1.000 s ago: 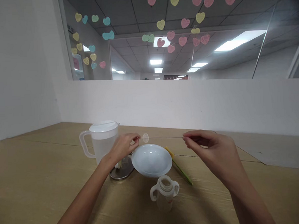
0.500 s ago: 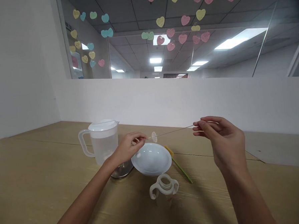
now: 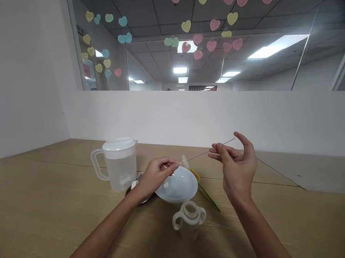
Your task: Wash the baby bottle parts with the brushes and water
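My left hand (image 3: 157, 175) is pinched shut on the clear end piece with a small disc (image 3: 185, 162) of a thin straw part, held just above a white bowl (image 3: 178, 187). A thin wire-like brush (image 3: 204, 153) runs from that disc up to my right hand (image 3: 235, 164), whose fingers pinch its far end. Below the bowl stands an open two-handled baby bottle (image 3: 189, 217). A clear pitcher (image 3: 119, 163) with a white lid holds water at the left.
A steel dish (image 3: 135, 196) lies partly under my left wrist beside the pitcher. A yellow and green brush (image 3: 206, 190) lies right of the bowl. A white wall with a heart-stickered window rises behind the wooden table (image 3: 49, 212).
My right hand has moved left toward the bowl and lowered, sliding along the thin wire. My left hand has dropped slightly toward the bowl.
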Available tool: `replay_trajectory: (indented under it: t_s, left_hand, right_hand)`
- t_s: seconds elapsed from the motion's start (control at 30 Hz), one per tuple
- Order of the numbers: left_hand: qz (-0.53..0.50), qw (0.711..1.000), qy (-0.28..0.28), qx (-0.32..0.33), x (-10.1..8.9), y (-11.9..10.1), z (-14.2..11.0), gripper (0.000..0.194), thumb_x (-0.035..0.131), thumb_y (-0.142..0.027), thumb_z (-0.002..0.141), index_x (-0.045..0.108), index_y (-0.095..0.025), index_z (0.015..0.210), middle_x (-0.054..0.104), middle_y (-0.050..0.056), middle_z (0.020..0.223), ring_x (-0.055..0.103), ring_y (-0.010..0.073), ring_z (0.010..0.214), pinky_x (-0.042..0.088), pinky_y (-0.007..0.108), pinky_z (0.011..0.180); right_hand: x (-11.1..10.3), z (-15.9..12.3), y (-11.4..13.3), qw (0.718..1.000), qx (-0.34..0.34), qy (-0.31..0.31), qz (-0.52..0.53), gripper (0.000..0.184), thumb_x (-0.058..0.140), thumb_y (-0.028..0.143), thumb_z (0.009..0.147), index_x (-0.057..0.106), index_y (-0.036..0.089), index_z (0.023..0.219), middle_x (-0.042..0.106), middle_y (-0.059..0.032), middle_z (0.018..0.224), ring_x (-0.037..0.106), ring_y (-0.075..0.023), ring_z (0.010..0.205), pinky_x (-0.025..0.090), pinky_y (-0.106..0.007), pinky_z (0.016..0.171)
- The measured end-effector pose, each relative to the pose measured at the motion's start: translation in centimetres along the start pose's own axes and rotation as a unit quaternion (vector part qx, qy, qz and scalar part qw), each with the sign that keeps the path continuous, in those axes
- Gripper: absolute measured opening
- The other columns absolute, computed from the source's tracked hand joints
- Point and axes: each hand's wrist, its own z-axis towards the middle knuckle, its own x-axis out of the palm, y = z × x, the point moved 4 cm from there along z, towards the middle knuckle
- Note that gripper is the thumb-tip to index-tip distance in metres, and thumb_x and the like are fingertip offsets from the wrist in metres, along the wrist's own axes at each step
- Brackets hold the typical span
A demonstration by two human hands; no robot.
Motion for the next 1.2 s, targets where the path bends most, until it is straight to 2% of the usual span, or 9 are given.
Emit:
replay_trajectory:
  t_s: [0.33, 0.57, 0.83, 1.2]
  left_hand:
    - [-0.024, 0.999, -0.035, -0.006, -0.4, -0.4, -0.1, 0.027, 0.057, -0.037, 0.076, 0.064, -0.011, 0.076, 0.056, 0.0, 0.062, 0.048, 0.0103, 0.057, 0.037, 0.02, 0.054]
    - [-0.018, 0.999, -0.031, -0.015, -0.4, -0.4, -0.1, 0.028, 0.057, -0.039, 0.074, 0.064, -0.012, 0.073, 0.057, 0.001, 0.063, 0.048, 0.0105, 0.056, 0.037, 0.02, 0.052]
    - [0.01, 1.0, -0.025, -0.009, -0.4, -0.7, -0.2, 0.028, 0.055, -0.038, 0.076, 0.064, -0.012, 0.072, 0.054, 0.0, 0.058, 0.047, 0.0102, 0.055, 0.034, 0.019, 0.052]
    - [0.03, 0.999, -0.017, -0.025, -0.7, -1.0, -0.4, 0.03, 0.056, -0.04, 0.074, 0.066, -0.011, 0.071, 0.055, 0.001, 0.058, 0.047, 0.0113, 0.055, 0.034, 0.02, 0.049]
  right_hand:
    - [0.7, -0.8, -0.7, 1.0, 0.002, 0.005, 0.017, 0.057, 0.068, 0.027, 0.07, 0.041, 0.019, 0.119, 0.064, 0.0016, 0.068, 0.064, -0.0154, 0.065, 0.056, -0.036, 0.066]
    - [0.8, -0.7, -2.4, 0.998, 0.044, 0.028, 0.034, 0.059, 0.068, 0.028, 0.069, 0.039, 0.019, 0.119, 0.065, 0.002, 0.067, 0.064, -0.0145, 0.063, 0.054, -0.038, 0.071]
    - [1.0, -1.0, -2.7, 0.998, 0.047, 0.043, 0.022, 0.057, 0.068, 0.03, 0.069, 0.039, 0.019, 0.116, 0.064, 0.002, 0.067, 0.064, -0.0156, 0.063, 0.054, -0.038, 0.07]
    - [1.4, -1.5, -3.6, 0.993, 0.091, 0.067, 0.025, 0.057, 0.069, 0.03, 0.068, 0.037, 0.019, 0.114, 0.064, 0.0027, 0.066, 0.064, -0.0156, 0.062, 0.054, -0.036, 0.067]
